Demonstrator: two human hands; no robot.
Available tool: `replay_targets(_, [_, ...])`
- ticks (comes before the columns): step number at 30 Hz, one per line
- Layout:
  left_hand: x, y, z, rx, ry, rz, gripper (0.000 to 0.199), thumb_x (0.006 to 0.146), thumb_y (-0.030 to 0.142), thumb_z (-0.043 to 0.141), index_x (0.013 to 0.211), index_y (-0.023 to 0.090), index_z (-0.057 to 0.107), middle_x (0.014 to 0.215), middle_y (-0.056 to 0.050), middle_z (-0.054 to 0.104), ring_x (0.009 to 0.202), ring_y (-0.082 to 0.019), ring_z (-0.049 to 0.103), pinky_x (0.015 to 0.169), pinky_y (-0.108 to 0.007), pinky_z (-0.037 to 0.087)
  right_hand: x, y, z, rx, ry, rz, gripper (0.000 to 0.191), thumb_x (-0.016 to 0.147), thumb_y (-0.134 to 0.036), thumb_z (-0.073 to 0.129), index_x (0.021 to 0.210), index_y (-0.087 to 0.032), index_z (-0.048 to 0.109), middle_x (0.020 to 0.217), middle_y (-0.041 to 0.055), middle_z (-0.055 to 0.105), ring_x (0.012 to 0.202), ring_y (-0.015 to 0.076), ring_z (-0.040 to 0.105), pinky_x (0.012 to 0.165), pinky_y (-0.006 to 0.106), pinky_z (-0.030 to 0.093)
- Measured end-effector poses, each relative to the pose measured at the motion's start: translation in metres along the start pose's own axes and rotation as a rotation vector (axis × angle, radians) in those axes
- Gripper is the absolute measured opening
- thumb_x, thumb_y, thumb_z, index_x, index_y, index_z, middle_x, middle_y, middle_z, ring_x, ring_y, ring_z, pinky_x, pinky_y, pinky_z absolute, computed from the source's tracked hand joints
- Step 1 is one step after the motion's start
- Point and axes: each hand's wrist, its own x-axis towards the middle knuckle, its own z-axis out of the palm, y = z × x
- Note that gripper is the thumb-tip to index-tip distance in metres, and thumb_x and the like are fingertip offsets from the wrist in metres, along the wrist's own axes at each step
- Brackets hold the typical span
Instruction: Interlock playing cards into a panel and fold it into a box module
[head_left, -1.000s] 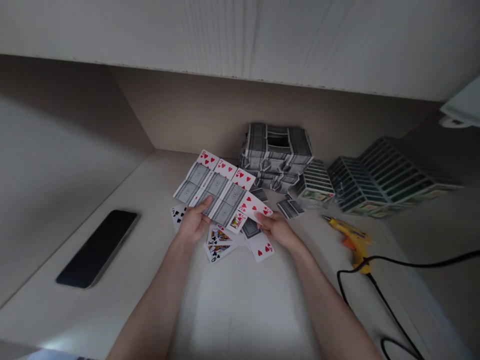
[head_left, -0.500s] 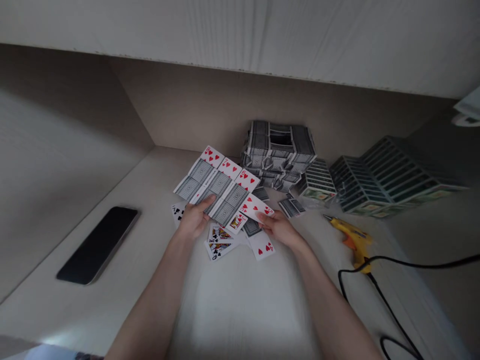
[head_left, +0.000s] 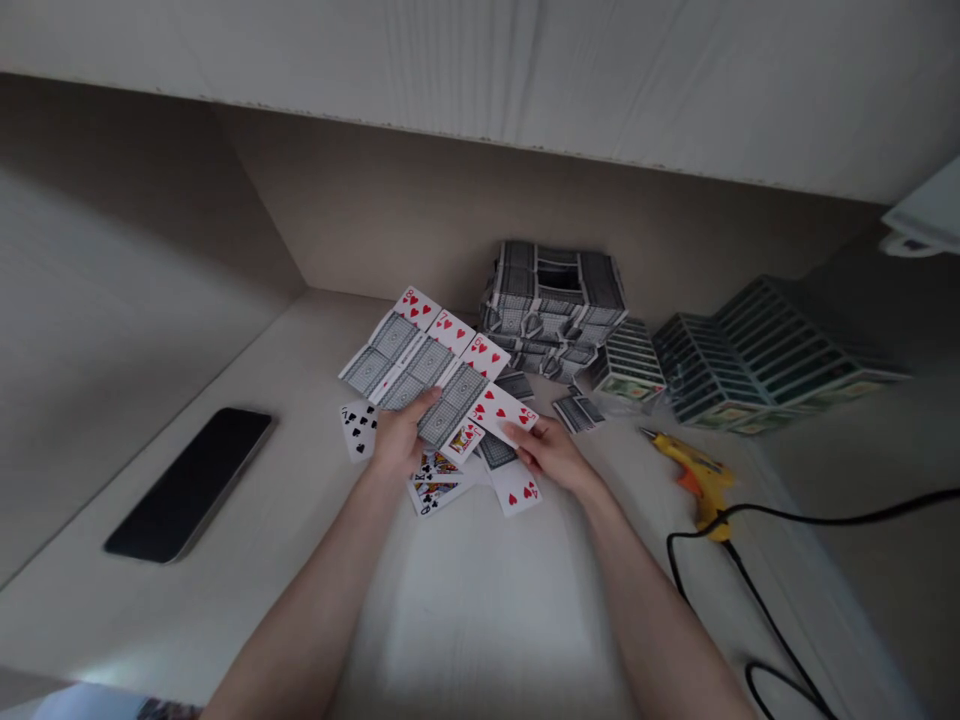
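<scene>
My left hand [head_left: 400,432] grips the lower edge of a panel of joined playing cards [head_left: 420,365], thumb on top. Grey card backs make up most of the panel, and the red eight, seven and six of hearts stick out along its far edge. In my right hand [head_left: 551,450] is the five of hearts [head_left: 504,408], pinched at its outer end; its other end meets the panel's right side. Beneath lie loose playing cards: a four of hearts [head_left: 519,492], a king and queen of clubs [head_left: 436,490], and a spade card [head_left: 358,432] at the left.
Behind the cards stands a boxy structure built of grey-backed cards [head_left: 555,300]. Slatted card pieces [head_left: 750,350] sit to its right. A yellow glue gun [head_left: 697,475] with a black cord [head_left: 825,508] rests at the right, a black phone [head_left: 191,485] at the left. A shelf edge overhangs the back.
The five of hearts has come more fully into view, lying flatter against the panel's right side. Both hands have shifted slightly and keep their hold. The whole view has moved a little.
</scene>
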Motion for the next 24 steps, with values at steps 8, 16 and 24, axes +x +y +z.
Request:
replay_targets(8, [-0.0017, 0.0013, 0.0007, 0.003, -0.016, 0.036, 0.058, 0.054, 0.010, 0.079, 0.109, 0.021, 0.062, 0.104, -0.006, 0.069, 0.100, -0.025, 0.062, 0.088, -0.042, 0.051, 0.0016, 0.0041, -0.0024, 0.090, 0.020, -0.015, 0.041, 0.071, -0.054, 0.060, 0.057, -0.019, 0.043, 0.038, -0.0091, 0.042, 0.027, 0.0045, 0.030, 0.029, 0.020, 0.018])
replay_targets(16, [-0.0049, -0.0022, 0.0020, 0.029, -0.057, 0.094, 0.057, 0.055, 0.012, 0.079, 0.109, 0.021, 0.061, 0.109, -0.006, 0.067, 0.104, -0.025, 0.060, 0.092, -0.041, 0.048, 0.0019, 0.0063, -0.0008, 0.104, 0.033, -0.032, 0.042, 0.073, -0.053, 0.059, 0.054, -0.020, 0.042, 0.037, -0.0086, 0.041, 0.026, 0.0048, 0.030, 0.029, 0.021, 0.017])
replay_targets(24, [-0.0039, -0.0038, 0.0009, 0.002, -0.024, -0.052, 0.055, 0.055, 0.010, 0.079, 0.106, 0.019, 0.062, 0.103, -0.008, 0.069, 0.099, -0.025, 0.063, 0.088, -0.042, 0.051, 0.0012, 0.0006, 0.0004, 0.078, 0.043, -0.063, 0.040, 0.072, -0.052, 0.060, 0.057, -0.020, 0.043, 0.037, -0.0101, 0.035, 0.031, 0.0041, 0.024, 0.033, 0.021, 0.015])
